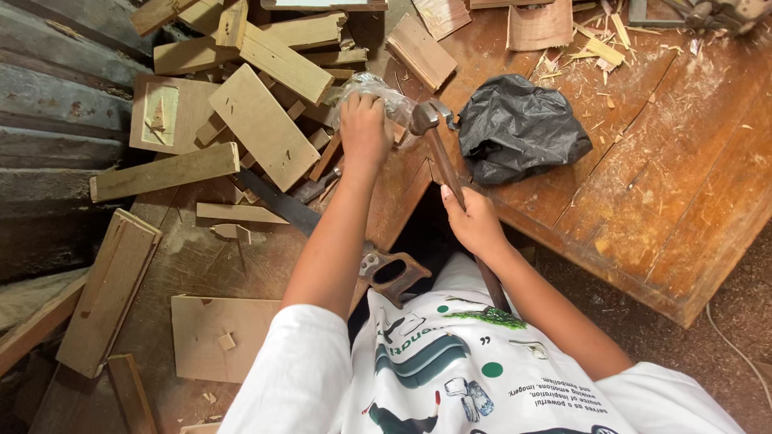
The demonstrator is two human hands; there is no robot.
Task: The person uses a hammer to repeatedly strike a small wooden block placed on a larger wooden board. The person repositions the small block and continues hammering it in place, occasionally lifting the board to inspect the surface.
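Head view: hammer raised beside a clear plastic bag at the bench corner.

Head view shows the hammer [441,153] gripped in the closed right hand [474,221] partway down its wooden handle, metal head up and just right of the clear plastic bag [371,92]. The left hand [363,128] presses fingers-down on or into that bag; whether it pinches anything inside is hidden. No nail or struck piece is visible, so work looks barely begun, with striking not yet under way. Outward from the hammer: a crumpled black plastic bag [519,124] just right on the wooden bench [683,177], a handsaw [354,241] below left, and scattered wood offcuts [261,120] further left.
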